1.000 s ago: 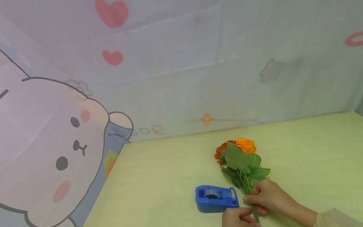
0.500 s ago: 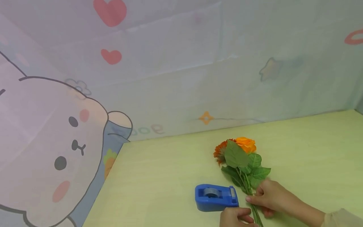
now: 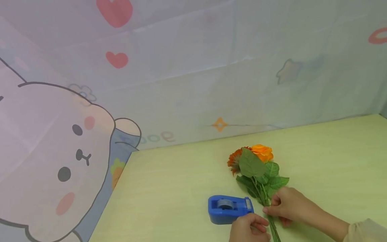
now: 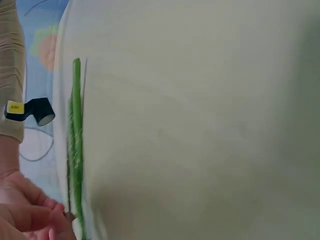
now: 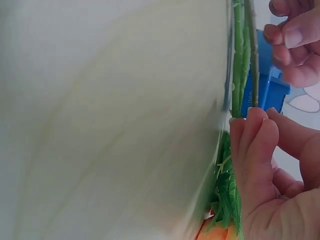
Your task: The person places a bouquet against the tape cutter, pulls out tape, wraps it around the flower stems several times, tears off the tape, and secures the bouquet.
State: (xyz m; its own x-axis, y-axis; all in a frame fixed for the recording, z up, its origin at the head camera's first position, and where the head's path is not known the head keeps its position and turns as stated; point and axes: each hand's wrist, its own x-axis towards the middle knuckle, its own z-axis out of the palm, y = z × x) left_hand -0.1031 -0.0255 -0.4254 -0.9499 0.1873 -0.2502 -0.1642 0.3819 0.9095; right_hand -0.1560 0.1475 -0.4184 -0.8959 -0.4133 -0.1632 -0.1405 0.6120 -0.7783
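Note:
A bunch of artificial flowers lies on the table in the head view, with an orange bloom (image 3: 262, 153), a red-orange bloom (image 3: 234, 160) and green leaves (image 3: 251, 163). My right hand (image 3: 291, 206) pinches the green stems (image 3: 273, 228) below the leaves; the right wrist view also shows its fingertips at the stems (image 5: 240, 65). My left hand (image 3: 249, 228) is left of the stems, its fingers loosely bent and apart from them. No held thing is visible in it. Just beyond that hand sits a blue tape dispenser (image 3: 226, 211) with a roll of tape (image 3: 225, 204).
The pale yellow table (image 3: 169, 188) meets a printed cloth backdrop (image 3: 187, 84) at its far edge. A large cartoon animal (image 3: 87, 148) is printed on the left side. A dark camera (image 4: 37, 111) is strapped on the right sleeve.
My left hand has drawn back to the left from the stems, toward the tape dispenser. The right hand keeps its pinch on the stems, and the flowers have barely moved.

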